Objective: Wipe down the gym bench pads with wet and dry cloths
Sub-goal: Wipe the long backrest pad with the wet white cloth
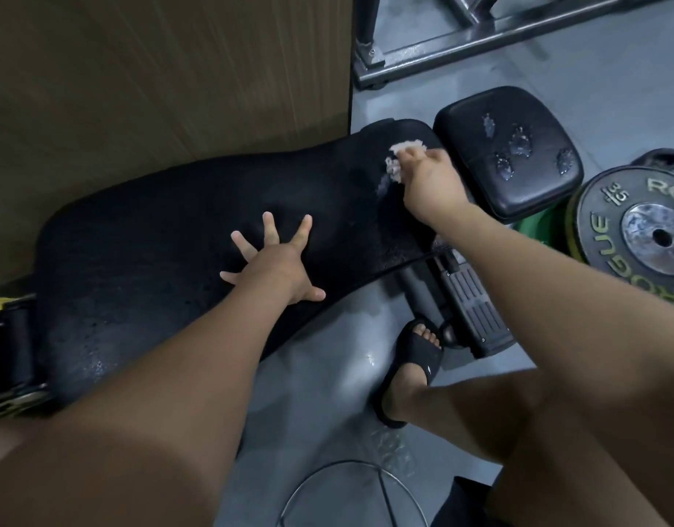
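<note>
A long black bench pad (168,245) runs from lower left to upper right, its surface damp and speckled. My left hand (274,260) lies flat on its middle with the fingers spread. My right hand (428,180) is shut on a pale wet cloth (398,161) and presses it on the pad's far right end. Just beyond lies the smaller black seat pad (476,165), with several patches of foam or water on it.
A wooden panel (156,70) stands behind the bench. Weight plates (639,230) lie stacked at right. A steel rack base (461,43) sits at top. My sandalled foot (415,363) stands on the grey floor by the bench's frame (476,310). A wire ring (350,492) lies below.
</note>
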Motion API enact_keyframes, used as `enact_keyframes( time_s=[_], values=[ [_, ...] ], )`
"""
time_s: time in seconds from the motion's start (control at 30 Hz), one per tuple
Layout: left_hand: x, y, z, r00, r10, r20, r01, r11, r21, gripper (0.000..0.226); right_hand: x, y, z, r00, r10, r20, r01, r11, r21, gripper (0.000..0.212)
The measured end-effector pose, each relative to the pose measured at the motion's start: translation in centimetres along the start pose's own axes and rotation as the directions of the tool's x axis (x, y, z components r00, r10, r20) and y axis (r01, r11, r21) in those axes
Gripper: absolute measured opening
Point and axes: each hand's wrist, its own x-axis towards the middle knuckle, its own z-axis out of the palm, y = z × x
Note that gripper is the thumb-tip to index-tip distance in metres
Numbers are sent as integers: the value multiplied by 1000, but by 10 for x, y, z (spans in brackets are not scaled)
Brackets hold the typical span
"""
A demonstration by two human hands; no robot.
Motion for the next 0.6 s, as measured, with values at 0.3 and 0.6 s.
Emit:
enact_keyframes(
  time_s=[0.3,0.6],
  values=[
    [6,-3,1,1000,2,-9,-2,1000,-11,127,-90,-27,24,947,-302,-108,312,946,85,33],
    [5,-5,0,1000,10,-15,-10,1000,-12,127,-5,-35,12,993,-104,-55,102,994,-45,38]
  ],
)
